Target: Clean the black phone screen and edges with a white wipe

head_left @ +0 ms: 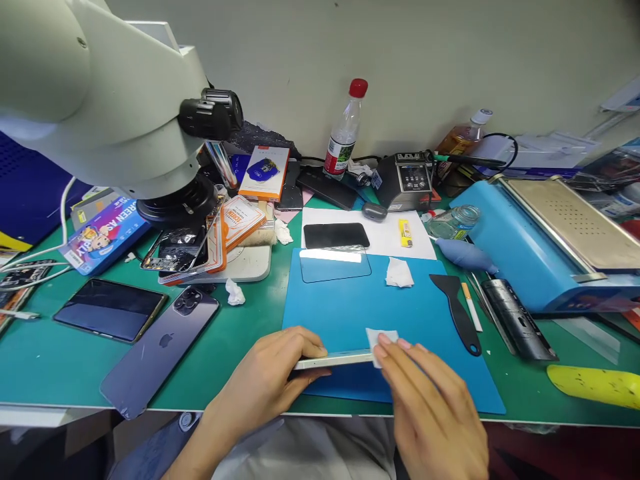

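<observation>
My left hand [265, 380] grips a thin white phone [333, 361] by its left end and holds it edge-on, just above the near part of the blue work mat [425, 313]. My right hand [430, 407] pinches a small white wipe [380, 337] against the phone's right end. A clear glass screen protector [335, 264] lies at the mat's far edge, a crumpled white tissue [399, 273] to its right. A black plastic scraper [457, 308] rests on the mat's right side.
A white microscope [115, 100] hangs over the left of the green bench. A purple phone [160, 350] and a dark tablet [110, 309] lie at the left. A blue machine [540, 247], soldering station [407, 179], red-capped bottle [345, 133] and banana [595, 385] stand right and behind.
</observation>
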A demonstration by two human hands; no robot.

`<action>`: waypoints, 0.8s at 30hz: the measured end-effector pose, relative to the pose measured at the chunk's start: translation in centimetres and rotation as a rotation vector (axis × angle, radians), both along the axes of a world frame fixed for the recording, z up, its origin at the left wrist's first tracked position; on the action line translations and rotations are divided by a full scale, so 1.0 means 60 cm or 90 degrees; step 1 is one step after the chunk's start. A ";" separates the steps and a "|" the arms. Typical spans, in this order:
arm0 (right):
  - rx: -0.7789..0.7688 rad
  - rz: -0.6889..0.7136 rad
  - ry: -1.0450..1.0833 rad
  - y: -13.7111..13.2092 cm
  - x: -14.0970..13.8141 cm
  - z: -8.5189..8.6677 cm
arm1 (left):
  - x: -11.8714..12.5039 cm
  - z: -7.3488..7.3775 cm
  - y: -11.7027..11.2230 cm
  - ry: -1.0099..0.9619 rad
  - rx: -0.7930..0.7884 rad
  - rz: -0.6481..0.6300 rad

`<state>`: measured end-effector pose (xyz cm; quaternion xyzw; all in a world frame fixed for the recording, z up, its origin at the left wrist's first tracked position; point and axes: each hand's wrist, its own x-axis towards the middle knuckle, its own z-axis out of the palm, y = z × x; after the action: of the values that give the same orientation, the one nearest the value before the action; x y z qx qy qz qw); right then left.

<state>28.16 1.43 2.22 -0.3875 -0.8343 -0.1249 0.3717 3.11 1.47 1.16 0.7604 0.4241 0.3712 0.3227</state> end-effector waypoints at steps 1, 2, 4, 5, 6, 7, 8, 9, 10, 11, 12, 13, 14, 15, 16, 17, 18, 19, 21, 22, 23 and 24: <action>0.000 0.016 -0.010 -0.002 -0.006 -0.001 | 0.000 0.001 0.000 -0.001 0.000 -0.002; -0.002 0.032 -0.022 -0.003 -0.012 -0.001 | 0.000 0.001 0.001 -0.003 -0.001 -0.002; -0.002 0.050 -0.036 -0.006 -0.023 0.000 | -0.001 0.000 0.002 -0.008 -0.002 -0.003; 0.002 0.049 -0.037 -0.007 -0.027 0.001 | -0.001 -0.001 0.002 -0.010 -0.004 -0.002; 0.004 0.045 -0.037 -0.008 -0.031 0.002 | -0.002 -0.001 0.002 -0.013 -0.007 -0.003; 0.004 0.045 -0.041 -0.009 -0.035 0.003 | -0.002 -0.002 0.002 -0.016 -0.009 -0.005; 0.006 0.052 -0.050 -0.010 -0.039 0.003 | -0.003 -0.002 0.003 -0.018 -0.012 -0.006; 0.007 0.065 -0.061 -0.012 -0.044 0.004 | -0.004 -0.002 0.003 -0.020 -0.015 -0.005; 0.006 0.081 -0.074 -0.013 -0.048 0.004 | -0.004 -0.002 0.003 -0.020 -0.018 -0.001; 0.003 0.095 -0.084 -0.014 -0.052 0.004 | -0.004 -0.002 0.004 -0.020 -0.023 0.005; 0.001 0.102 -0.087 -0.014 -0.056 0.003 | -0.004 -0.001 0.004 -0.021 -0.027 0.012; 0.000 0.097 -0.081 -0.013 -0.059 0.003 | -0.004 -0.001 0.005 -0.021 -0.033 0.017; -0.001 0.083 -0.071 -0.012 -0.062 0.003 | -0.004 -0.001 0.006 -0.022 -0.038 0.022; -0.003 0.069 -0.060 -0.010 -0.065 0.004 | -0.003 -0.001 0.007 -0.022 -0.042 0.024; -0.003 0.060 -0.052 -0.008 -0.069 0.004 | -0.003 -0.002 0.007 -0.021 -0.044 0.026; -0.004 0.060 -0.050 -0.006 -0.072 0.005 | -0.003 -0.003 0.008 -0.018 -0.042 0.029; -0.005 0.068 -0.051 -0.004 -0.076 0.007 | -0.004 -0.004 0.008 -0.014 -0.037 0.033; -0.006 0.083 -0.057 -0.003 -0.079 0.008 | -0.004 -0.006 0.008 -0.009 -0.030 0.035; -0.009 0.105 -0.066 -0.002 -0.083 0.010 | -0.006 -0.008 0.007 -0.002 -0.016 0.036; -0.010 0.104 -0.064 -0.002 -0.083 0.011 | -0.006 -0.009 0.007 0.000 -0.012 0.035; -0.011 0.096 -0.060 -0.002 -0.082 0.012 | -0.007 -0.009 0.007 0.001 -0.012 0.033; -0.011 0.085 -0.054 -0.002 -0.081 0.012 | -0.007 -0.008 0.007 0.001 -0.013 0.031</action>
<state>23.30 1.31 2.95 -0.3285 -0.8743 -0.1090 0.3403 2.69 1.88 0.68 0.7468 0.4465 0.3741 0.3209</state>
